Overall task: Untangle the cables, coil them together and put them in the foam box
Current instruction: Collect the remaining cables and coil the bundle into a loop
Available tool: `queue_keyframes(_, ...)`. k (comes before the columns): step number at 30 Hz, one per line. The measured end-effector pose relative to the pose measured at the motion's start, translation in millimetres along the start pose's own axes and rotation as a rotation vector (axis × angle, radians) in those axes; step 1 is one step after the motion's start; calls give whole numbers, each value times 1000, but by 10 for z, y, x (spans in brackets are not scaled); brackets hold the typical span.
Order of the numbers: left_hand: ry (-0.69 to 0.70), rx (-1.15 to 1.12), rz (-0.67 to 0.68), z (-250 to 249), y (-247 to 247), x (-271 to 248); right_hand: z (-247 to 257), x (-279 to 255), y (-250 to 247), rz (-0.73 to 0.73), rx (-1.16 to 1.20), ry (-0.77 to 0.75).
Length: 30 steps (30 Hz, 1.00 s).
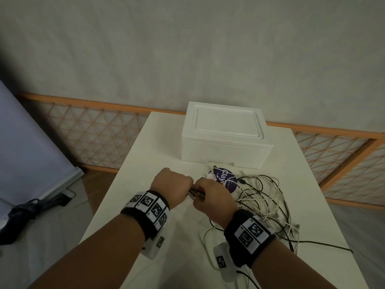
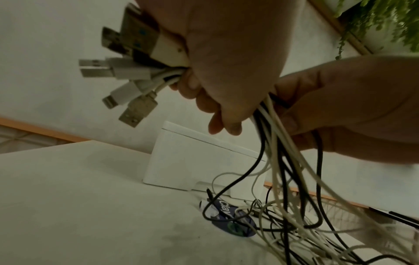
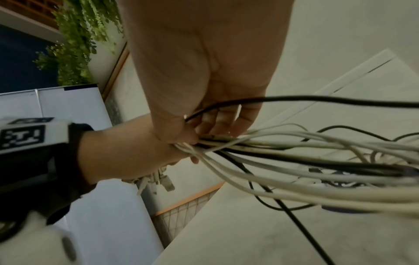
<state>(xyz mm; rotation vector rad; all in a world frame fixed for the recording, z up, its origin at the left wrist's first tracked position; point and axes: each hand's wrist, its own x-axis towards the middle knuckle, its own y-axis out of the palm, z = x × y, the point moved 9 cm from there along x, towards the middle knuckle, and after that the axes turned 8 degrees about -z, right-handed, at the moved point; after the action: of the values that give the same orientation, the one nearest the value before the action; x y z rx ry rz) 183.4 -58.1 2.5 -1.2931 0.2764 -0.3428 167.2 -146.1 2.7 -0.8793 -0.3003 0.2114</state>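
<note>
Several black and white cables (image 1: 264,201) lie in a loose tangle on the white table (image 1: 145,184), right of my hands. My left hand (image 1: 173,184) grips a bundle of them near their ends, and several USB plugs (image 2: 127,68) stick out of the fist. My right hand (image 1: 210,197) sits right beside it, fingers curled round the same bundle (image 3: 226,143) where it trails off to the tangle. The white foam box (image 1: 225,136) stands at the back of the table with its lid on.
A round dark-blue label or packet (image 1: 226,181) lies under the cables in front of the box. A wooden lattice rail (image 1: 93,130) runs behind the table. A pale panel (image 1: 27,142) leans at the left, with dark cloth on the floor.
</note>
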Motion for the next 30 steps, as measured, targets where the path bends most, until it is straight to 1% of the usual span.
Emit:
queue_keyframes(2,5,6,-12,0,-58,5,-35,-3,7,-6,19,33)
queue_keyframes(4,7,10,-10,1,-87,3,-47,3,26,-6,21,30)
queue_keyframes(7,-7,-5,0,5,-114,-6,-46,2,51,-9,-97,6)
queue_keyframes(9,-25,-38,-41,10,-175,1,-78,-3,60,-27,-190,-7)
queue_keyframes(10,-31,-55,-73,16,-217,7,-135,-11,71,-24,-202,12)
queue_keyframes(12,-39,-113,-156,48,-327,25,-315,-53,146,41,-179,94)
queue_keyframes(15,-28,-287,-366,148,-626,26,-638,-190,262,173,-251,215)
queue_keyframes(16,-6,-309,-445,172,-708,19,-724,-234,259,183,-277,233)
queue_keyframes(18,1,-303,-567,253,-824,-32,-870,-248,143,136,-342,235)
queue_keyframes(20,-17,-304,-626,375,-876,-59,-1045,-287,-31,109,-383,303)
queue_keyframes(23,-74,-234,-616,560,-857,-75,-1259,-337,-363,50,-395,408)
queue_keyframes(25,-105,-255,-595,659,-793,-74,-1351,-373,-555,2,-325,477)
queue_keyframes(26,-138,-286,-590,728,-745,-75,-1364,-389,-622,-7,-313,486)
queue_keyframes(27,-189,-307,-559,813,-684,-74,-1372,-403,-665,2,-338,474)
queue_keyframes(28,-237,-312,-492,891,-586,-60,-1369,-420,-702,19,-372,462)
queue_keyframes(30,-306,-294,-365,1049,-374,-69,-1410,-457,-755,49,-335,483)
